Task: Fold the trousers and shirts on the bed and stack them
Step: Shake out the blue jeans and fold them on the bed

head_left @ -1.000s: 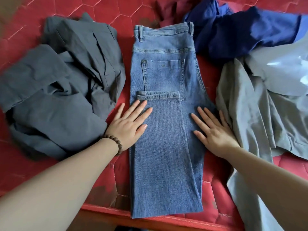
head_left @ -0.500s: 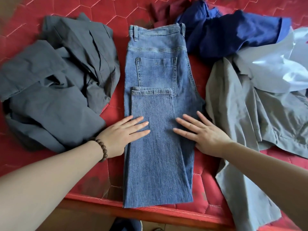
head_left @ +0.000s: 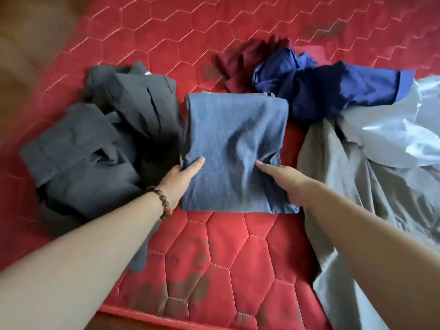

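A: Head view: where are the jeans (head_left: 234, 148)?

B: I see them folded on the bed (head_left: 238, 246), between the dark grey pile (head_left: 100, 148) and the grey shirt (head_left: 352, 186). My left hand (head_left: 182, 178) pinches their left edge, thumb on top; my right hand (head_left: 289, 184) clasps the right edge.

A: Risks?

B: I reckon the fold could slump open if I lift unevenly, since denim is heavy.

A: Labels?

B: None I can read.
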